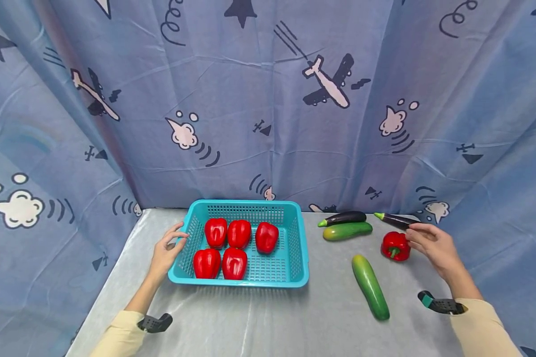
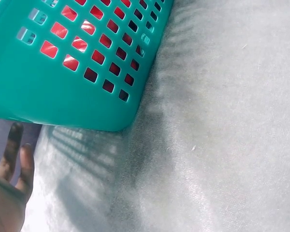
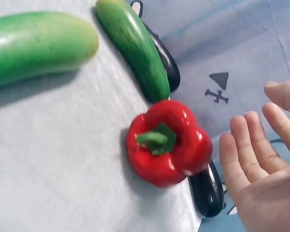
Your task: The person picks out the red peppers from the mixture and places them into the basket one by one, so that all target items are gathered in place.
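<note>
A turquoise plastic basket (image 1: 268, 284) with several red bell peppers (image 1: 234, 263) in it stands on the table. My left hand (image 1: 166, 250) is at the basket's left side, fingertips right at the rim; the left wrist view shows two of its fingers (image 2: 26, 169) extended near the basket's corner. A single red bell pepper (image 1: 395, 246) with a green stem lies on the table at the right. Beside it is my right hand (image 1: 434, 246), its fingers loosely extended. In the right wrist view a gap separates the fingers from this pepper (image 3: 166, 145), and the palm holds nothing.
Behind the lone pepper lies an eggplant (image 1: 395, 220). Another eggplant (image 1: 345, 218) lies against a cucumber (image 1: 347, 231) to the right of the basket. A second cucumber (image 1: 370, 287) is nearer the front. A patterned blue curtain (image 1: 250, 124) hangs along the table's back.
</note>
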`<state>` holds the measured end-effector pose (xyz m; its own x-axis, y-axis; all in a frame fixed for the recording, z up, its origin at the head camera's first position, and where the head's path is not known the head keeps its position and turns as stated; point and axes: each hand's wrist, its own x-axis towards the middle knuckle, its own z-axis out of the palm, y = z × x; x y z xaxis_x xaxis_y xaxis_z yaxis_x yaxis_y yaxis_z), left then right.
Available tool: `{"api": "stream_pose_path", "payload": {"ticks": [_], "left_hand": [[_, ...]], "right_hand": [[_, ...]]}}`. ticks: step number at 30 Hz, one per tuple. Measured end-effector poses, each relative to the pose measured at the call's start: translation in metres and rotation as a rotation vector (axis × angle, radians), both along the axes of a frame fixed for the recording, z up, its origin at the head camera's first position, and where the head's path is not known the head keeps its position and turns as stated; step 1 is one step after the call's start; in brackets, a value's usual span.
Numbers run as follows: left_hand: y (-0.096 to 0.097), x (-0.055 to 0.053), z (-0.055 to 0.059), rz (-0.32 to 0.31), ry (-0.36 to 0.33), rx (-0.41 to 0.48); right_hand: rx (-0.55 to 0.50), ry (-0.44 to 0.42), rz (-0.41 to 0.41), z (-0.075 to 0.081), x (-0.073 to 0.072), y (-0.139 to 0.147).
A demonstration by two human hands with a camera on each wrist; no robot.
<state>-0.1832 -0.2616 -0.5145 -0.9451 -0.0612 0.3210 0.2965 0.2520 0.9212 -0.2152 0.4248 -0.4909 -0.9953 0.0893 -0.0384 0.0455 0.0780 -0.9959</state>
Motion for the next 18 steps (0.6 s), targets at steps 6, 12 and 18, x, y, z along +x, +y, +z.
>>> {"api": "stream_pose_path", "payload": {"ticks": [6, 12, 18], "left_hand": [[-0.01, -0.01, -0.025, 0.019, 0.0, -0.005], [-0.009, -0.01, -0.026, 0.022, 0.003, 0.005], [-0.001, 0.0, -0.003, 0.012, -0.008, 0.001]], "right_hand": [[0.163, 0.005, -0.048, -0.006, -0.004, 0.009], [0.379, 0.02, -0.052, -0.018, -0.005, 0.015], [0.49, -0.064, -0.002, -0.03, -0.006, 0.014]]}}
